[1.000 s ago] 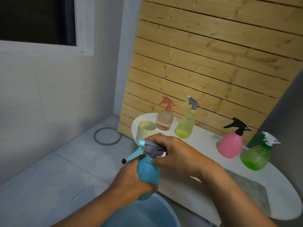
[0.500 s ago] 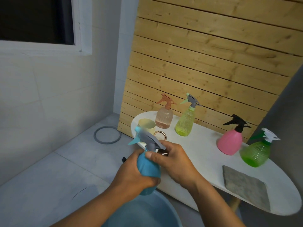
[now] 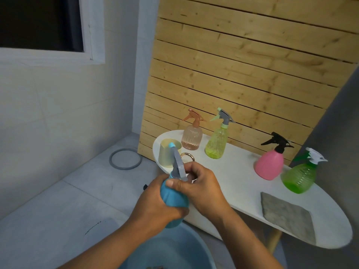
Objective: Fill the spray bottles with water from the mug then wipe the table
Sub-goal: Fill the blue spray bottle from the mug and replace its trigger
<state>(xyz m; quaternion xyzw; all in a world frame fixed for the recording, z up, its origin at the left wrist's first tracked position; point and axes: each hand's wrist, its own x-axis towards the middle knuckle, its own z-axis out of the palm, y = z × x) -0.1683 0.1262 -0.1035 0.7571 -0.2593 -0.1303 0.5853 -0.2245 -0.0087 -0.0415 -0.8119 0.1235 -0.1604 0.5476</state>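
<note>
Over the blue basin, just off the tabletop, our left hand has its grip clenched round the blue spray bottle to steady it while our right hand grasps the grey trigger head, probably to unscrew it for filling.

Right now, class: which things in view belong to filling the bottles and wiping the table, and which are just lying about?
Belong to the job:
blue spray bottle, in both hands
peach bottle
yellow-green bottle
pink bottle
green bottle
mug
grey cloth
white table
blue basin

Just lying about:
grey ring on floor
gold ring
</note>
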